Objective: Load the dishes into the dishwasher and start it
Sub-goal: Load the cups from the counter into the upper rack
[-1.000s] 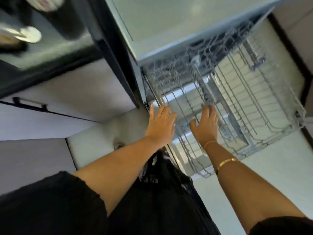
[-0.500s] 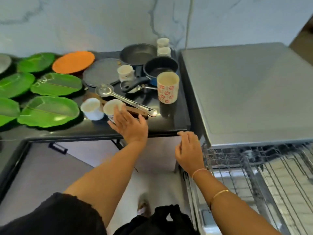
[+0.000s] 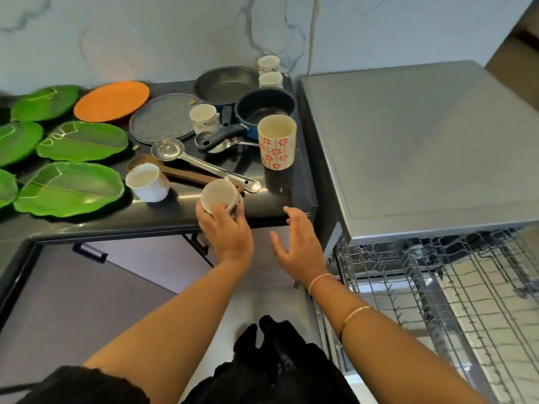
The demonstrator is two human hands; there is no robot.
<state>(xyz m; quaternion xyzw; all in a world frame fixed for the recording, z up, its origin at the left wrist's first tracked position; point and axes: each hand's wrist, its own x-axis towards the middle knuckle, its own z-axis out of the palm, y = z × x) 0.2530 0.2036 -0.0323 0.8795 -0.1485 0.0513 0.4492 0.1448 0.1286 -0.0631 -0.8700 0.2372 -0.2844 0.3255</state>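
— What has moved since half a second ago?

— The left hand (image 3: 226, 228), which lay flat by the small cup (image 3: 220, 196), now has it in its grip, tilted, mouth up and away, at the bench's (image 3: 163, 218) front edge. The right hand (image 3: 300, 246) has left the dishwasher's (image 3: 423, 147) corner and hangs open, fingers spread, holding nothing, just off the bench's front right corner.

— What crowds that cup?

— A steel ladle (image 3: 198, 163) and a wooden spoon (image 3: 186, 174) lie just behind it; a white cup (image 3: 147, 182) stands to its left. The tall flowered cup (image 3: 277, 141) stands near the right edge, beside the blue saucepan (image 3: 262, 112).

— And further back?

— A grey pan (image 3: 226, 84), two small cups (image 3: 269, 72) at the back right corner, another cup (image 3: 204, 118), a speckled plate (image 3: 163, 118), an orange plate (image 3: 112, 101), green leaf plates (image 3: 70, 188) to the left.

— Anything in them?

— The cups and pans look empty. The dishwasher's wire rack (image 3: 437, 287) is pulled out, bare.
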